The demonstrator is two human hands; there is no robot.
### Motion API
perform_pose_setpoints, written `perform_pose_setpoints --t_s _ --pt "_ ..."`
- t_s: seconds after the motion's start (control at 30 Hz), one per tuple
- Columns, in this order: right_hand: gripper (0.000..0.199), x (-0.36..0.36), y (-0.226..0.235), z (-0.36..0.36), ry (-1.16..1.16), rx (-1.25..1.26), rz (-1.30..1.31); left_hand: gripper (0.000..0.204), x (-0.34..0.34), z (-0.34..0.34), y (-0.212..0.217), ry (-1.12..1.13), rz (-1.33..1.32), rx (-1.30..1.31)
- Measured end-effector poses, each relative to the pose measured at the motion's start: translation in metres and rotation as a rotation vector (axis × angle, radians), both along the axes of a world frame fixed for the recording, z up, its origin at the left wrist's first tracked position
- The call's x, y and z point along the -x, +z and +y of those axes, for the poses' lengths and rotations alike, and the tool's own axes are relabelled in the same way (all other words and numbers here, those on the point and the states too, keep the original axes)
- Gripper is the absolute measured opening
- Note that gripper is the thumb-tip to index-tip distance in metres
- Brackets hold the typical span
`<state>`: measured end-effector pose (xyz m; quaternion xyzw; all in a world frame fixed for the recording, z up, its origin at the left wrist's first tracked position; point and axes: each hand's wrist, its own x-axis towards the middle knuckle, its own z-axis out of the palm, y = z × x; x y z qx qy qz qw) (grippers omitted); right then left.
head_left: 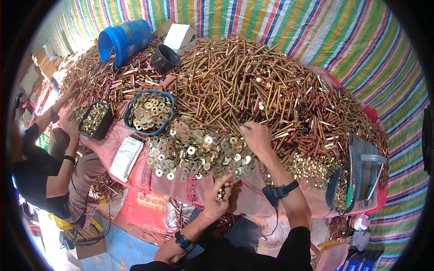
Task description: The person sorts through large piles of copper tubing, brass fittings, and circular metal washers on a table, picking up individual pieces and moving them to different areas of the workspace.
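My left hand is closed around several small metal pieces, just in front of a heap of flat round washers. At the right end of that heap, my right hand reaches forward with its fingertips pinched together, beside the near edge of a large pile of brass-coloured metal tubes. Whether a tube is between those fingertips is too small to make out. Small brass-coloured pieces lie spread to the right of my right forearm. A pink cloth runs under the heaps.
Left of the washers stand a blue-rimmed basin of washers, a dark tub and a silver packet. A blue bucket and black pot sit behind. Grey containers stand right. A co-worker's arm is at left.
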<state>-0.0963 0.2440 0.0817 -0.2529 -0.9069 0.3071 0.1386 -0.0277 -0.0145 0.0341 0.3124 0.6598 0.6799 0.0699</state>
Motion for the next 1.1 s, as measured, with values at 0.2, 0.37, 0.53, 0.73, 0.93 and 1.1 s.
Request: perform_pose_setpoints --t_s 0.2,0.37,0.53,0.73,0.93,1.1 --pt "0.028 0.033 -0.003 0.004 0.021 -0.158 -0.054 0.029 -0.001 -0.002 -0.008 -0.084 -0.105 0.038" --pt "0.013 0.01 -0.004 0.019 0.295 -0.235 0.136 0.028 0.003 -0.001 -0.016 -0.082 -0.075 0.028" --pt "0.036 0.019 -0.006 0.021 0.658 -0.646 0.108 0.026 0.003 0.0 -0.012 -0.094 -0.078 0.037" --pt "0.031 0.02 0.002 0.03 0.789 -0.786 0.025 0.029 0.003 0.001 -0.006 -0.073 -0.029 0.04" --pt "0.027 0.027 0.003 0.035 0.79 -0.797 0.016 0.03 0.003 -0.001 -0.008 -0.098 -0.069 0.014" --pt "0.021 0.021 0.014 0.039 0.687 -0.705 0.23 0.03 0.001 0.001 -0.011 -0.093 -0.056 -0.005"
